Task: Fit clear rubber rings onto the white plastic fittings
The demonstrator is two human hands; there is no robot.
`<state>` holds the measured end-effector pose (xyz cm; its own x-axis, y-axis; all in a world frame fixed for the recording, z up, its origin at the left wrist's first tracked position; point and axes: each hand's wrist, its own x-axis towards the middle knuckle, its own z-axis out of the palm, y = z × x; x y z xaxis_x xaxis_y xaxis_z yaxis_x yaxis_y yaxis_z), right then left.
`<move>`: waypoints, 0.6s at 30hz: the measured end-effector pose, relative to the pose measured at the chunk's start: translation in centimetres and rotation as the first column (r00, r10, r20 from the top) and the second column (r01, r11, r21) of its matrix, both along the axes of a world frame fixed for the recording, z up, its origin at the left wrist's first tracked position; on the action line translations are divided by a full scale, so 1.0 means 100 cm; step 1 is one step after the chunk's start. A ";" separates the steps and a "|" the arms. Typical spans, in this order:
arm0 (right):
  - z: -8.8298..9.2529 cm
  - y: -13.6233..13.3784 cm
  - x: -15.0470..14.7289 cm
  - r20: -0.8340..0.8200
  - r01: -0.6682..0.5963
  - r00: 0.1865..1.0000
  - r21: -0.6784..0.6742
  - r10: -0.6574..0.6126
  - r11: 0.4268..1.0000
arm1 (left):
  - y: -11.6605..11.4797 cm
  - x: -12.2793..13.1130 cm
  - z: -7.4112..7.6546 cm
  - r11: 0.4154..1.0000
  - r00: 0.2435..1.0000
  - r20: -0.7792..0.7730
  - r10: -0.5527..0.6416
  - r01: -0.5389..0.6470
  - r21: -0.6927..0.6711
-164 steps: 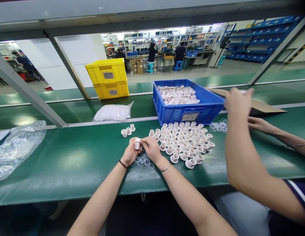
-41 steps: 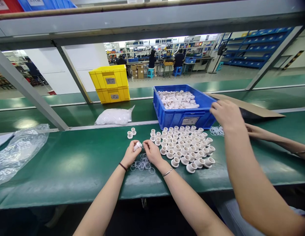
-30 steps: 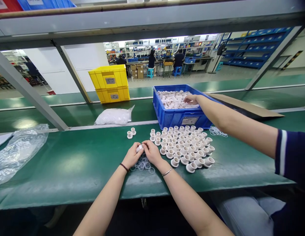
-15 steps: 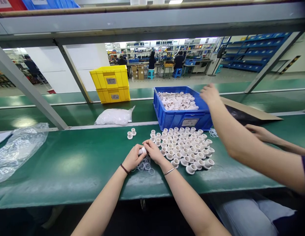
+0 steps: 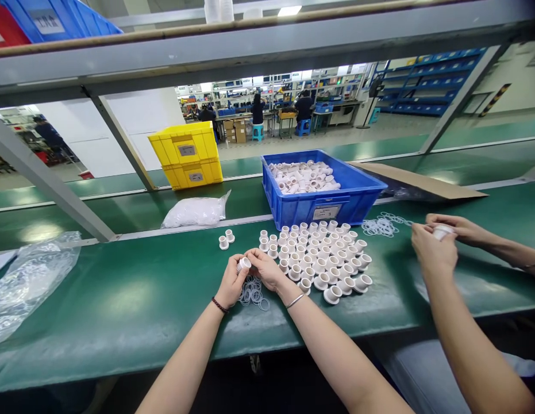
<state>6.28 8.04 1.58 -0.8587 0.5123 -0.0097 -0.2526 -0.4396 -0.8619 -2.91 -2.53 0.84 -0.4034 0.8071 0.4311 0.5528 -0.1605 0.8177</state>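
My left hand (image 5: pixel 231 283) and my right hand (image 5: pixel 264 268) meet over the green belt, both closed on one small white plastic fitting (image 5: pixel 243 264). Under them lies a loose pile of clear rubber rings (image 5: pixel 251 291). Just right of my hands stands a cluster of several white fittings (image 5: pixel 321 261), open ends up. Two single fittings (image 5: pixel 226 239) stand apart to the left.
A blue bin (image 5: pixel 322 187) of white fittings sits behind the cluster, a yellow crate (image 5: pixel 186 154) and a white bag (image 5: pixel 193 211) further left. A co-worker's hands (image 5: pixel 437 240) hold a fitting at the right, beside more rings (image 5: pixel 381 225). Clear plastic wrap (image 5: pixel 23 282) lies far left.
The co-worker's arm has drawn back from the blue bin to the belt at the right, both hands now together on a fitting. My hands stay on the same fitting.
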 end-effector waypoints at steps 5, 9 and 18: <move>-0.003 0.002 0.000 -0.034 -0.039 0.999 -0.009 0.038 0.999 | 0.005 0.003 -0.005 1.000 0.948 0.318 -0.007 0.003 0.014; -0.006 0.003 -0.001 -0.012 -0.054 0.998 0.021 0.054 0.998 | 0.010 0.005 -0.007 0.998 0.809 0.585 -0.056 0.050 0.027; -0.009 0.000 -0.004 -0.011 -0.016 1.000 0.113 0.017 0.994 | 0.012 0.008 -0.002 0.997 0.726 0.683 -0.081 0.067 0.046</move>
<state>5.83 7.99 0.69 -0.8668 0.4954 0.0575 -0.2566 -0.3442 -0.9032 -2.13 -1.38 0.67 -0.5335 0.8424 0.0760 -0.1695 -0.1945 0.9661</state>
